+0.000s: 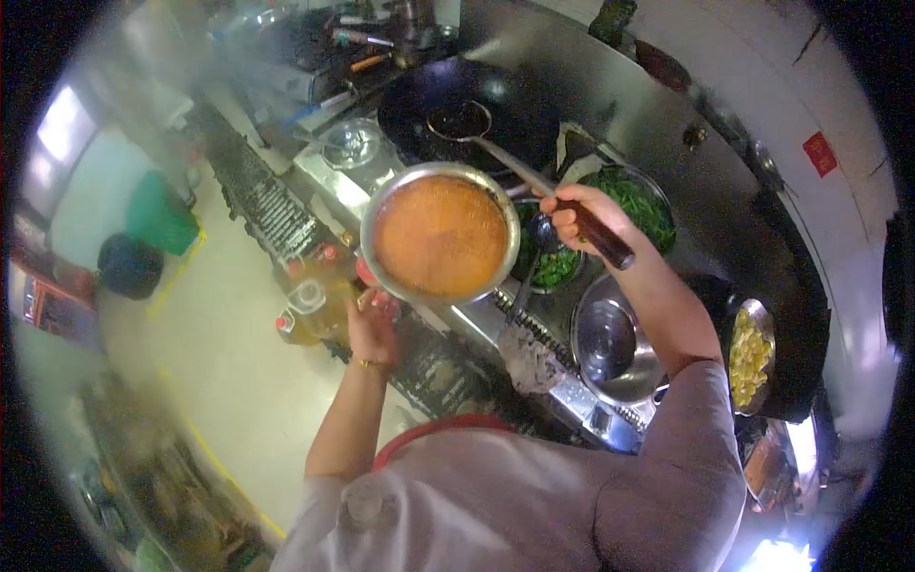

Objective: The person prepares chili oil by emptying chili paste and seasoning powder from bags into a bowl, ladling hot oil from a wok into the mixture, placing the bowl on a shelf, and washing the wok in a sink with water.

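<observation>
L hand [372,329] nr lower-L rim of pot [438,234], fingers loosely open, no grip seen; can't tell if it touches rim. Pot sits centre, w/ orange liquid fairly high inside, so a bump from L hand or a tilt could slop it over fingers or onto oil bottles [329,310] below. R hand [607,212] clenched round wood handle of ladle [510,164], its bowl over wok [410,105]; shaft slants past pot's upper-R side, so a low swing could clip rim, & a wet ladle could drip en route. R forearm passes nr greens [629,202] & steel bowl [605,334]; a dropped elbow might knock the latter. Other stuff, L to R: green bin [162,214] on floor side, grate [281,224], small bowl [351,143] L of wok, rag [529,357] nr counter edge, 2nd lot of greens [555,271] under/beside R hand, yellow food [750,357] far R. In the way: pot & bottles crowd L hand; greens & steel bowl hem in R arm. Haze blurs L side, details there unclear.
</observation>
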Motion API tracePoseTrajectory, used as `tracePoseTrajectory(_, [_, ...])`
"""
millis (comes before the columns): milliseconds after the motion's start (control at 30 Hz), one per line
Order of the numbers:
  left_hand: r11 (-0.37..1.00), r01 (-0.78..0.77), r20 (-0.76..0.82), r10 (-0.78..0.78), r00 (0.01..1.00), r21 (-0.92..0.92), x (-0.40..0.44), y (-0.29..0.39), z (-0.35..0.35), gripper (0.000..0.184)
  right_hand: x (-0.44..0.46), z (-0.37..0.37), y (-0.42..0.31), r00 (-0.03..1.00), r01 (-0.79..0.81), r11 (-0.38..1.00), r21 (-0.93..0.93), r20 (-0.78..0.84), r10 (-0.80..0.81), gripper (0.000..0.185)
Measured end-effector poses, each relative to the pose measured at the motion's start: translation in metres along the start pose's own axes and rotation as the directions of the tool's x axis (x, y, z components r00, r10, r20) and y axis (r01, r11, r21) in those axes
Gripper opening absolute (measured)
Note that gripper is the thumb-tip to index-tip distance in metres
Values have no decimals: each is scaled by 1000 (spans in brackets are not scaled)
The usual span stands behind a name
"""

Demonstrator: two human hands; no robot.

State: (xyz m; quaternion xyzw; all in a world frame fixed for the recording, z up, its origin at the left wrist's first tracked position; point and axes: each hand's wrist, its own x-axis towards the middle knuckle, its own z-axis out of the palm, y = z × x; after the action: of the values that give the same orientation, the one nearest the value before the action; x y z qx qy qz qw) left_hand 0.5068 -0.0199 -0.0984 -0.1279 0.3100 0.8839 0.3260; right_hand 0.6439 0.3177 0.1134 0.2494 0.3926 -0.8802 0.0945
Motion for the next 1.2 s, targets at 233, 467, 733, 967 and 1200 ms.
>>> tracePoseTrajectory(233, [997, 81, 44, -81, 996, 5, -4, 6, 9, 64, -68, 38, 41, 996, 92, 986, 138, -4, -92, 18])
tracePoseTrajectory(467, [973, 198, 32, -203, 979, 121, -21, 20, 20, 65, -119, 57, 97, 986, 136, 990, 27, -101, -132, 48])
tracePoseTrajectory(733, [962, 272, 7, -273, 962, 25, -26, 27, 29, 65, -147, 89, 146, 886, 179, 973, -144, -408, -223, 52])
tracePoseTrajectory(967, [960, 277, 149, -281, 948, 49, -28, 33, 27, 85, -154, 109, 171, 831, 49, 826, -562, -436, -346, 55])
tracePoseTrajectory(1200, [931, 346, 174, -363, 915, 118, -20, 40, 29, 85, -159, 114, 197, 763, 37, 657, -753, -403, -505, 62])
